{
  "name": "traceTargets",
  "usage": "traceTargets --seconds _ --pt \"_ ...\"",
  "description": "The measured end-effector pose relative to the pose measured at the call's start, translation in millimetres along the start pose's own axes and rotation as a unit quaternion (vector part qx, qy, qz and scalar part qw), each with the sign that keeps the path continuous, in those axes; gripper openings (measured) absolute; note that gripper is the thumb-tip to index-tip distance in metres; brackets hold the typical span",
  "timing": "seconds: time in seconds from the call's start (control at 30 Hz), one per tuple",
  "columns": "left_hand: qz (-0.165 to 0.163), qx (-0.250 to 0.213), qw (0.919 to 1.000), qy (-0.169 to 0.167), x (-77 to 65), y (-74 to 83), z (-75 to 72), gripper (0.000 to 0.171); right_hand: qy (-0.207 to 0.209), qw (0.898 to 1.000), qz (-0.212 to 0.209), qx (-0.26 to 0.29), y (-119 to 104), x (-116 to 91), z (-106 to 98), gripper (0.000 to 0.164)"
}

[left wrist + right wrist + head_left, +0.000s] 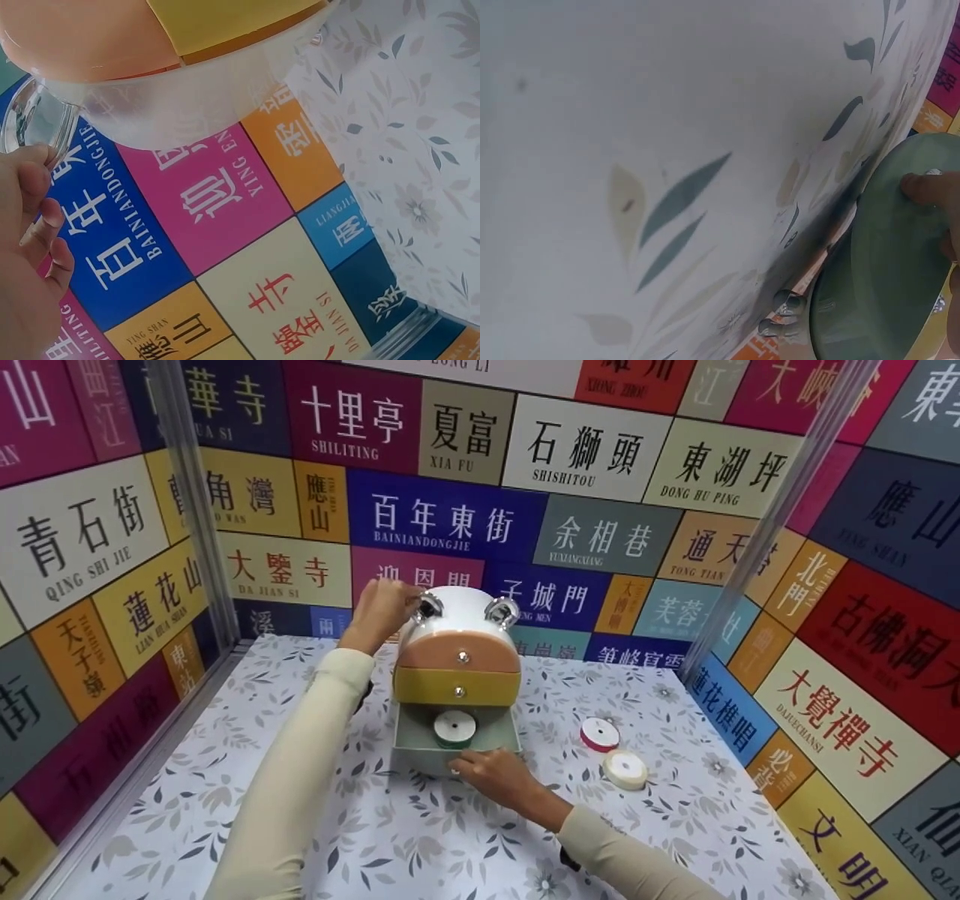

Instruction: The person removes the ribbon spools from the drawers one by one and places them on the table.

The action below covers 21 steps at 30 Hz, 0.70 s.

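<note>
A small drawer cabinet (463,604) with a white top and two clear, ear-like rings stands on the table. My left hand (377,613) pinches its left ear (34,116), thumb and finger at the ring's edge in the left wrist view. The lowest drawer (424,761), pale green, is pulled out towards me. At its front, my right hand (496,777) pinches the small knob (933,172), which the fingers partly cover. Inside that drawer lies a spool of green ribbon (454,727). The orange drawer (427,652) and the yellow drawer (424,686) above are closed.
To the right of the cabinet, a red ribbon spool (600,733) and a cream ribbon spool (625,770) lie close together on the leaf-patterned tablecloth (420,840). Panels with colourful place-name signs (450,517) enclose the table behind and on both sides.
</note>
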<state>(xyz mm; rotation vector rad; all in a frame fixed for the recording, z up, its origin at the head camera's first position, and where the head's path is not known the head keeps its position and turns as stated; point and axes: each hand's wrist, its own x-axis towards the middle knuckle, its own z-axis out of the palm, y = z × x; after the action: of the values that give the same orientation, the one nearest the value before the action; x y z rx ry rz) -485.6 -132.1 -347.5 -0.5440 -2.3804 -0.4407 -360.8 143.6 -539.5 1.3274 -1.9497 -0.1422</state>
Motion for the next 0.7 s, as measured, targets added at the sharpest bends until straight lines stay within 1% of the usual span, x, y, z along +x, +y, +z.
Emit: traceTargets --seconds 0.07,0.17,0.3,0.43,0.5,0.57,0.63,0.7 --pt "-0.001 0.004 1.0 -0.002 -0.8 -0.2 0.7 0.019 -0.002 1.0 0.008 0.02 -0.4 0.1 -0.1 0.008" --pt "-0.006 0.008 0.9999 -0.011 -0.9 -0.1 0.4 0.02 -0.008 0.997 0.024 0.069 0.9 1.7 -1.8 0.015" --pt "-0.01 0.007 0.9998 -0.014 -0.6 0.4 -1.9 0.019 -0.001 0.987 0.056 0.15 6.1 5.6 -5.3 0.021" --pt "-0.012 0.0 0.9998 -0.016 0.2 0.3 -3.3 0.02 0.034 0.974 0.089 0.204 14.7 10.5 -8.1 0.022" --pt "-0.01 0.003 0.9998 -0.015 0.4 -0.2 -2.9 0.02 0.048 0.968 0.11 0.222 20.0 13.7 -10.8 0.024" --pt "-0.005 0.009 0.9998 -0.015 0.2 -0.7 -2.2 0.02 0.053 0.961 0.136 0.235 26.2 16.8 -12.9 0.026" --pt "0.003 0.015 0.9998 -0.012 -0.3 -1.0 -1.6 0.019 0.043 0.955 0.169 0.241 33.3 20.1 -14.9 0.028" --pt "0.005 0.014 0.9998 -0.012 -0.9 -1.1 -0.9 0.019 0.023 0.95 0.201 0.237 40.7 23.0 -15.4 0.033"
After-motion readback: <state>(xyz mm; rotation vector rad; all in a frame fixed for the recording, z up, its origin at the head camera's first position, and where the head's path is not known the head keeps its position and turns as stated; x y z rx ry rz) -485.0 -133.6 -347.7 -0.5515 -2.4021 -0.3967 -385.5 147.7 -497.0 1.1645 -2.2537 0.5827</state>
